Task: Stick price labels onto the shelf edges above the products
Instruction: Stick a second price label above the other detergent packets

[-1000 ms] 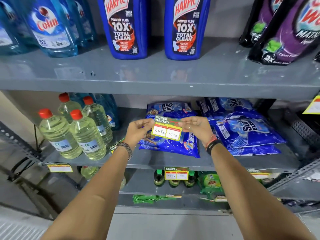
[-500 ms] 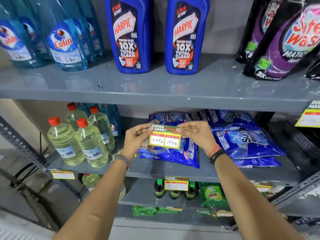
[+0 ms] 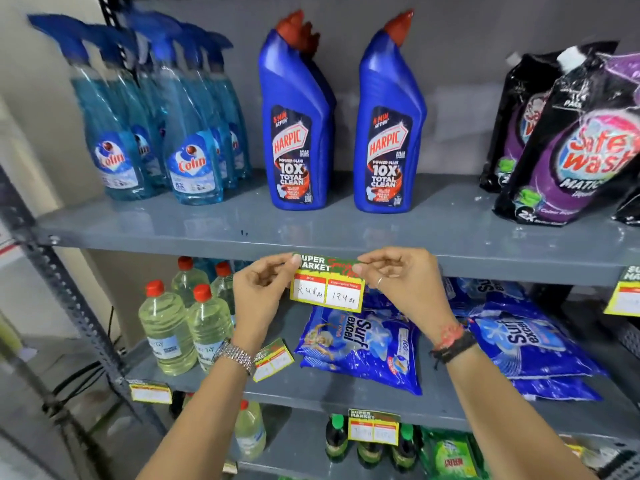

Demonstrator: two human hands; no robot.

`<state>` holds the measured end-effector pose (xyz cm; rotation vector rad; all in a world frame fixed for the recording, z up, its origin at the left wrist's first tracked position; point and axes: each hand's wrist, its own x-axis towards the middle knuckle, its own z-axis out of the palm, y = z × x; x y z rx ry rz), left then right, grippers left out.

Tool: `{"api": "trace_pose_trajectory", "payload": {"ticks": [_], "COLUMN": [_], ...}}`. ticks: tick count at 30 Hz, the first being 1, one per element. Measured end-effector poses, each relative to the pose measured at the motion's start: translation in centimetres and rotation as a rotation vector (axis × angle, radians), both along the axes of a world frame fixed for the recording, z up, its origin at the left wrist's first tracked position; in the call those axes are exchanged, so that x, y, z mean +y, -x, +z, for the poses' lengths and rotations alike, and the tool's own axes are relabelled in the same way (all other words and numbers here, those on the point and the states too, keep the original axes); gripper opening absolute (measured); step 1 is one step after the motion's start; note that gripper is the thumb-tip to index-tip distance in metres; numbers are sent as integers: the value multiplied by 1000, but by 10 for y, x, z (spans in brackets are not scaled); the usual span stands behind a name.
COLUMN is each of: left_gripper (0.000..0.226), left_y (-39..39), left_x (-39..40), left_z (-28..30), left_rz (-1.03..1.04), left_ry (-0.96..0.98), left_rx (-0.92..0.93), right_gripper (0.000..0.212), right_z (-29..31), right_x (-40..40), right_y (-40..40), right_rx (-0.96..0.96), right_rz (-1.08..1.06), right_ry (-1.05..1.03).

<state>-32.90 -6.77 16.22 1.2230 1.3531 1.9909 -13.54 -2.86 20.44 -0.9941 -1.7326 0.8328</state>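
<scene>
A green and yellow price label [image 3: 327,284], handwritten 248 and 124, is held by both hands against the front edge of the grey upper shelf [image 3: 485,263]. My left hand [image 3: 261,287] pinches its top left corner, my right hand [image 3: 398,278] its top right corner. The label's top strip lies on the shelf edge and its lower part hangs below. Blue Surf Excel packs [image 3: 363,344] lie on the shelf right beneath it. Two blue Harpic bottles [image 3: 343,133] stand on the shelf above.
Colin spray bottles [image 3: 156,126] stand at upper left, purple Safe Wash pouches [image 3: 571,140] at upper right. Clear red-capped bottles [image 3: 180,323] stand at middle left. A loose label [image 3: 273,360] lies by my left wrist. Other labels [image 3: 373,427] hang on shelf edges.
Both hands have lifted the label from in front of the Surf Excel packs up to the edge of the upper shelf. The camera has tilted upward.
</scene>
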Motion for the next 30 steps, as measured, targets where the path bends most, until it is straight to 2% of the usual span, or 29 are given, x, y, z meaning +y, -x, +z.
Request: {"api": "trace_pose_trajectory", "payload": {"ticks": [8,14,18,21,23,26,28,30], "left_gripper": [6,7,31,30,22,17,21,23], "left_y": [-8,-11,-10,-8,-6,-7,-6,-4], "left_x": [3,7,5,-1,0,9,13,14], "left_z": [5,8,11,14,17,20,19,19], "left_rz": [68,176,389,524,537,469,436,432], "left_ry": [24,59,130,40,-33,-16,2,-7], "left_rx": [-21,35,231,409,582,785,811,811], "right_gripper": [4,7,13,24,40,59,58,45], "right_z": [8,8,6,3,4,6,4,2], "right_x": [-2,-1,-6,-6,-3,3,7,9], "right_y": [0,5,11,14,18,31,37,37], "right_rx": [-109,-149,-288,-457,-486,-542,-563,-544], "right_rz": [-134,-212,-311,-444,-470,-422,-401,-403], "right_ry": [-104,-146,-265,-503,-547,-499,-486,-501]}}
